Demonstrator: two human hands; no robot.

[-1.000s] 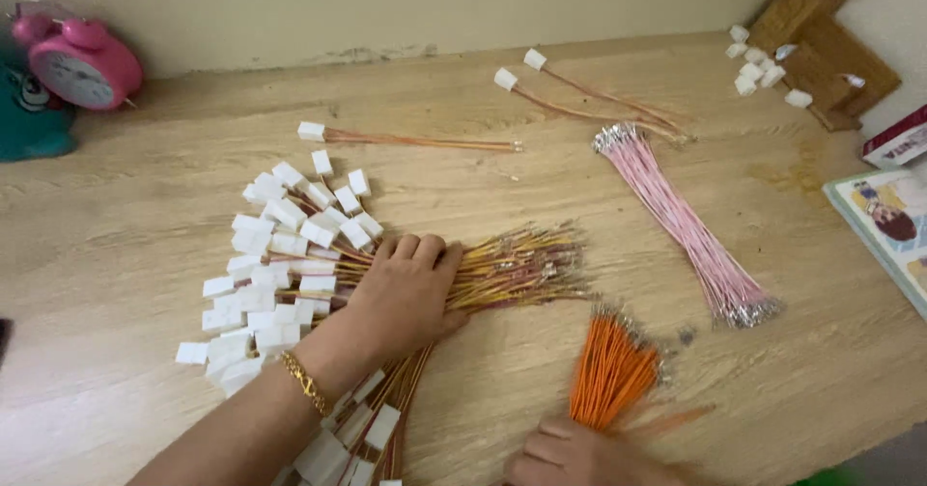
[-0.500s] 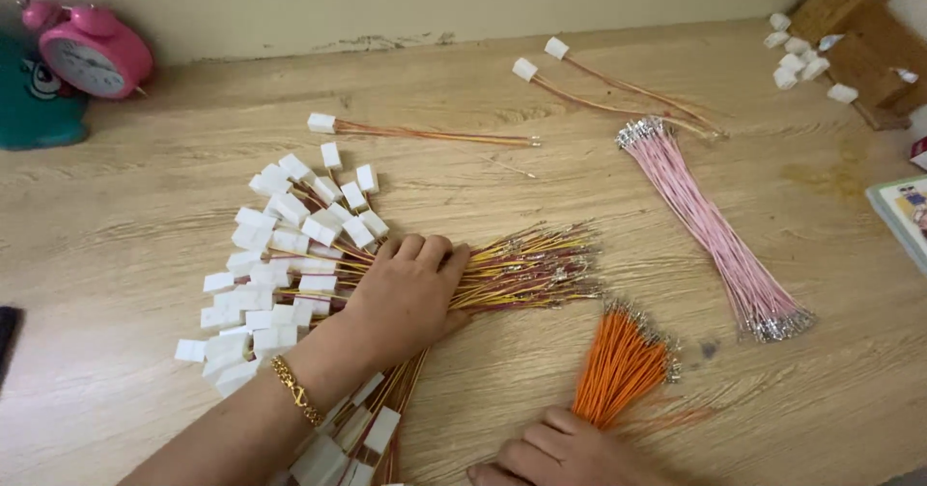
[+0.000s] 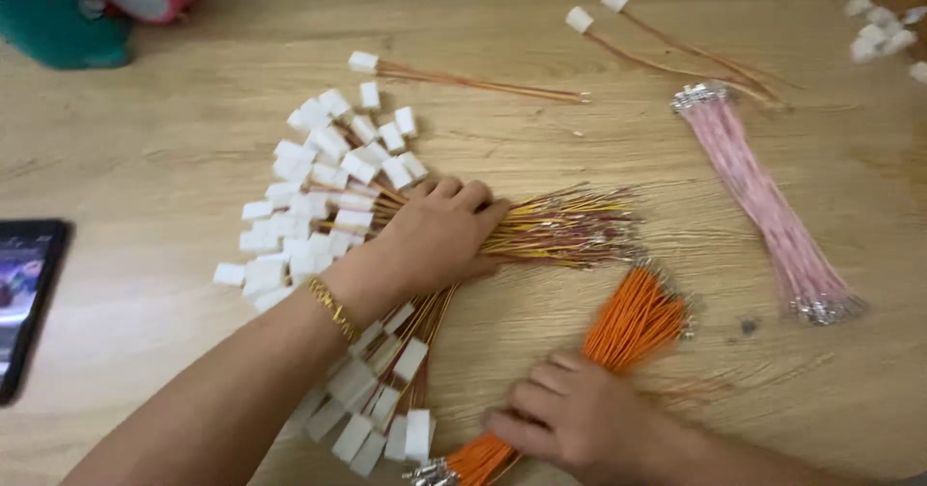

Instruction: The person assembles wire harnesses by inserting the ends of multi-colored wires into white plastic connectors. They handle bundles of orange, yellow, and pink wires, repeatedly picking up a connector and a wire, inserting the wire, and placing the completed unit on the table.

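Wooden counter point(image 3: 145, 216) is carrying everything: your left hand point(image 3: 439, 240) is pressing flat, grip apart, on the wire harness pile point(image 3: 560, 230); just below it, your right hand point(image 3: 570, 414) is resting open-fingered on the orange wires point(image 3: 632, 317).

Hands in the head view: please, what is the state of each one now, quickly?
Left hand: palm down, fingers curled over the bundle of yellow-brown wires; a closed grip cannot be told.
Right hand: fingers spread, resting on the orange wire bundle, not gripping.
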